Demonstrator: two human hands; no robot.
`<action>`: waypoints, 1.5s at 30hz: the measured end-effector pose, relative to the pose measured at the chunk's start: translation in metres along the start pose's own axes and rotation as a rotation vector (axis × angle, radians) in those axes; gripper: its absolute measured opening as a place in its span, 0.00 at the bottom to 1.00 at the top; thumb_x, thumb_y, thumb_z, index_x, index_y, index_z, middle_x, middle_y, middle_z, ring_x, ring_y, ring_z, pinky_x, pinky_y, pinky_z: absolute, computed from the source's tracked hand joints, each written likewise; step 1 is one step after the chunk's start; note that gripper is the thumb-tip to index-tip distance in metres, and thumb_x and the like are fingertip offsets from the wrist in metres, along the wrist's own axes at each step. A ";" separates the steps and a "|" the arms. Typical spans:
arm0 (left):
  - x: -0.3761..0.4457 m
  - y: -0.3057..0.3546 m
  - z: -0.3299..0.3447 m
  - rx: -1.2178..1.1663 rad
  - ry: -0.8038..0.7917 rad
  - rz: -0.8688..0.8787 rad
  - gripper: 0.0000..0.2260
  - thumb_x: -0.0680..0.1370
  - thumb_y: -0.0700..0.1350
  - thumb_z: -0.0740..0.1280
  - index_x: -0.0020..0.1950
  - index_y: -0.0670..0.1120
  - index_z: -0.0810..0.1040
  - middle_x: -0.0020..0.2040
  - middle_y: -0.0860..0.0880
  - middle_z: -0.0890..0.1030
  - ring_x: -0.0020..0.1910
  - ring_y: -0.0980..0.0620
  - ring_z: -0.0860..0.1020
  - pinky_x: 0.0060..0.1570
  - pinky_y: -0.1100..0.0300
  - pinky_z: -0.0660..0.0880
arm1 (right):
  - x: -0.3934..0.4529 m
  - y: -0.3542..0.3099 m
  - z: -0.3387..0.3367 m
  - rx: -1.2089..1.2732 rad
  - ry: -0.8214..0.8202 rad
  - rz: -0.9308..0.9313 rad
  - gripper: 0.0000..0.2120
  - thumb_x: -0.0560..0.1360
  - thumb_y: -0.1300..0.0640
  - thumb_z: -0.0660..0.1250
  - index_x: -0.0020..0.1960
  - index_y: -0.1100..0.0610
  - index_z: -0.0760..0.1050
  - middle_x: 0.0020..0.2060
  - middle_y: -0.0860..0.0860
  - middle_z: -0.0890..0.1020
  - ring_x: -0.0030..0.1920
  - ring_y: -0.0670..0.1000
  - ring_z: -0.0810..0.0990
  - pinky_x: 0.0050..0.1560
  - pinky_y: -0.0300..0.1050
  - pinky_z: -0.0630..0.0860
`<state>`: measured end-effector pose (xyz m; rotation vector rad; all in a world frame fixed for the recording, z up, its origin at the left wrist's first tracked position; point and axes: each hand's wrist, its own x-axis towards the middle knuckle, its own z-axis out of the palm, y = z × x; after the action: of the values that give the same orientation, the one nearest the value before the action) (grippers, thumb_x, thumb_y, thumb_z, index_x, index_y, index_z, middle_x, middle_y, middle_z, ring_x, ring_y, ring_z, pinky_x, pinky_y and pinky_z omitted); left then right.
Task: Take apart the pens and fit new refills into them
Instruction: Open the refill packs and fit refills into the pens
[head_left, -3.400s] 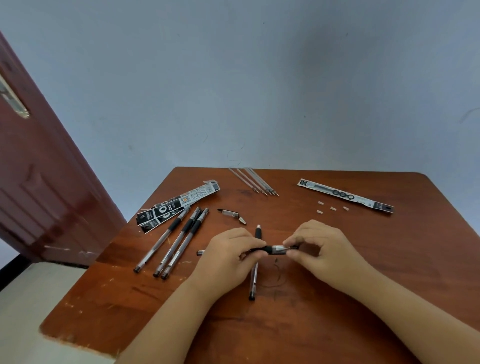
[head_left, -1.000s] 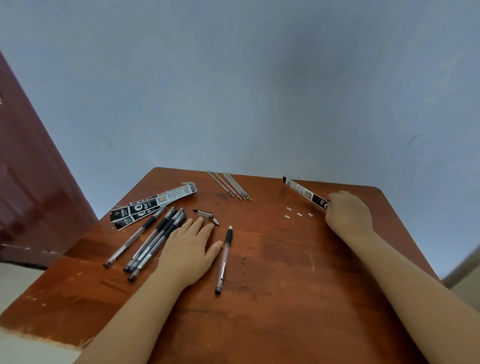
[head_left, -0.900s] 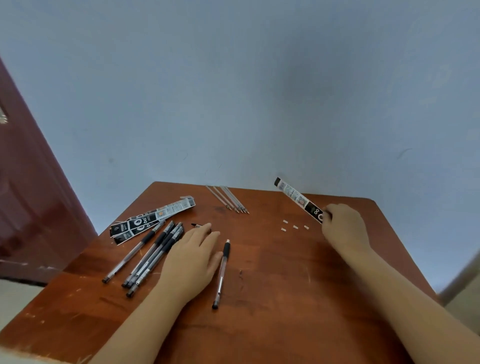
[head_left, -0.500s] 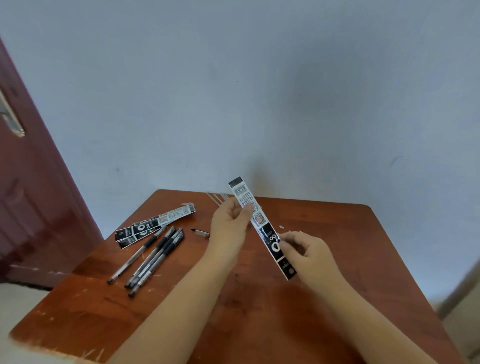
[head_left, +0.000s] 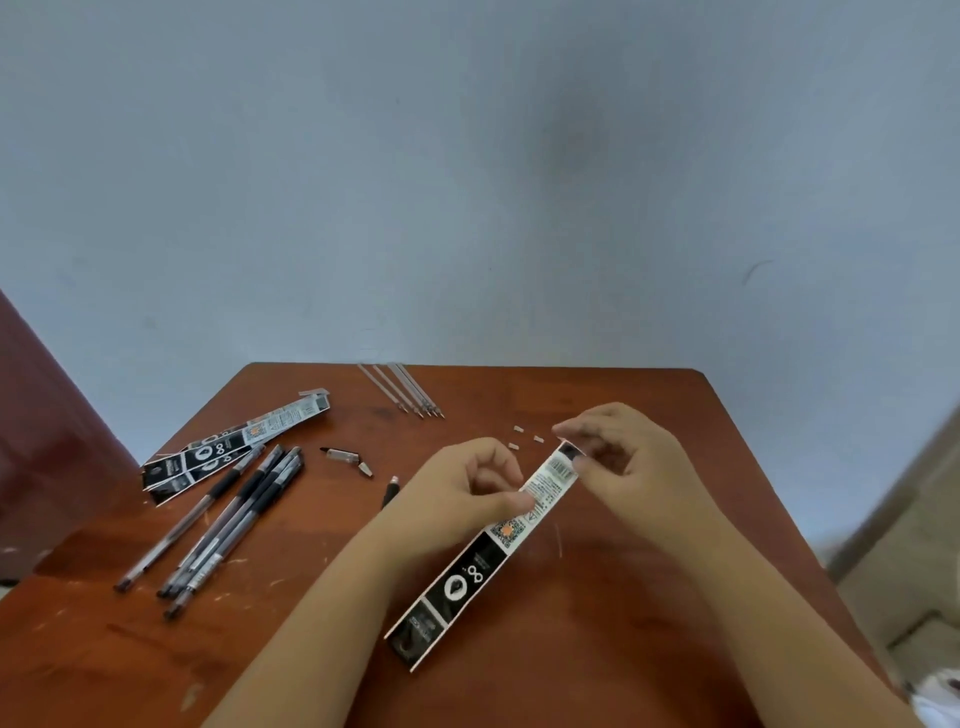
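You've got the refill pack (head_left: 485, 564) up over the table (head_left: 623, 597) with your left hand (head_left: 462, 493) pinching its middle and your right hand (head_left: 623, 462) pinching the top flap, so I'd peel gently to keep the refill unbent.

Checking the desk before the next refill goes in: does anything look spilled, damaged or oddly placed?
Nothing spilled. The table shows pale scratches along its left edge. A loose pen tip section lies apart from the pens.
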<state>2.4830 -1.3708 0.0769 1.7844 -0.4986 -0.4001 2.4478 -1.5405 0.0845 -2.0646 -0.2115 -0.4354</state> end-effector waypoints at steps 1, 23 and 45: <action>0.000 0.001 -0.002 0.015 0.006 0.013 0.08 0.71 0.36 0.70 0.39 0.47 0.75 0.32 0.51 0.82 0.32 0.55 0.78 0.39 0.60 0.73 | 0.000 0.000 -0.002 -0.015 -0.041 0.006 0.19 0.70 0.71 0.63 0.42 0.45 0.76 0.43 0.44 0.76 0.39 0.44 0.74 0.38 0.29 0.71; -0.012 0.006 -0.011 0.361 -0.119 -0.019 0.08 0.77 0.42 0.63 0.45 0.57 0.72 0.39 0.58 0.80 0.37 0.65 0.76 0.42 0.69 0.73 | -0.005 0.006 -0.008 -0.006 -0.316 -0.102 0.13 0.67 0.59 0.60 0.36 0.43 0.77 0.42 0.44 0.80 0.42 0.43 0.78 0.40 0.29 0.71; -0.007 -0.003 0.001 0.465 0.302 0.232 0.09 0.72 0.41 0.70 0.51 0.50 0.82 0.36 0.65 0.75 0.38 0.66 0.75 0.41 0.76 0.69 | -0.001 0.012 -0.001 0.022 -0.051 0.031 0.16 0.69 0.68 0.67 0.37 0.46 0.80 0.42 0.42 0.78 0.49 0.40 0.75 0.49 0.25 0.68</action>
<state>2.4767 -1.3672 0.0735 2.1544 -0.6079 0.1631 2.4501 -1.5474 0.0749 -2.0562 -0.2136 -0.3600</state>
